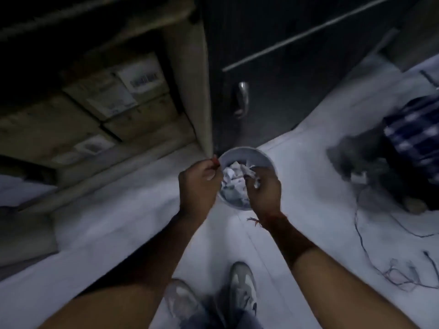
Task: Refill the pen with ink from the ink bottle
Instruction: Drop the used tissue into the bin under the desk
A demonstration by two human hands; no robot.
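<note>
I stand over a round white waste bin [247, 150] on the floor, which holds crumpled paper. My left hand [199, 180] is closed just left of the bin's rim, and a small red tip [215, 161] sticks out past its fingers. It may be part of the pen, but the blur hides what it is. Above the bin's opening, my right hand [264, 189] pinches a crumpled white tissue [250, 174]. No ink bottle is in view.
A dark cabinet door with a metal handle [242, 99] stands just behind the bin. Cardboard boxes [114, 100] sit under a table to the left. A blue checked cloth [413, 136] and loose wires [399, 276] lie on the pale floor at right. My shoes [242, 290] are below.
</note>
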